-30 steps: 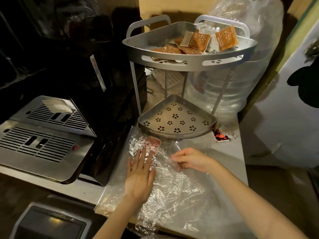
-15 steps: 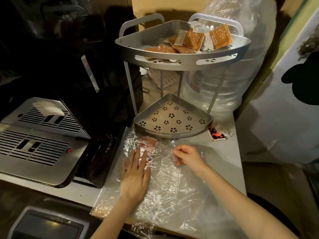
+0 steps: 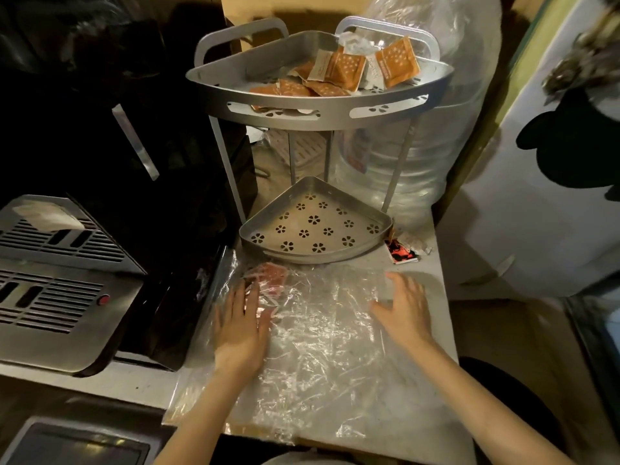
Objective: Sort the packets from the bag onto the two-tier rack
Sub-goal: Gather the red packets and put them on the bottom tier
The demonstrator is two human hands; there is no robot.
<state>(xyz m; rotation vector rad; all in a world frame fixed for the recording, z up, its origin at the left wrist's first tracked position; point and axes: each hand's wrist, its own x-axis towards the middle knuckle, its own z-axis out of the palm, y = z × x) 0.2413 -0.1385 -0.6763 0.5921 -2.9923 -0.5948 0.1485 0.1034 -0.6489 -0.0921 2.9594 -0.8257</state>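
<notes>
A clear plastic bag (image 3: 318, 333) lies flat on the grey counter in front of the two-tier metal rack (image 3: 396, 102). Red packets (image 3: 273, 275) show through the bag near its far left corner. My left hand (image 3: 240, 327) lies flat on the bag just below them, fingers spread. My right hand (image 3: 404, 308) rests open on the bag's right side, holding nothing. The rack's upper tier holds several orange packets (image 3: 345, 67). Its lower tier (image 3: 313, 255), with flower-shaped holes, has nothing in it.
A red and black packet (image 3: 401, 255) lies on the counter right of the lower tier. A black coffee machine with a metal drip tray (image 3: 50, 283) stands at left. A large clear water jug (image 3: 432, 156) wrapped in plastic stands behind the rack.
My right hand has let go of its pinch on the bag and slid right, opening flat. My left hand stays pressed on the bag.
</notes>
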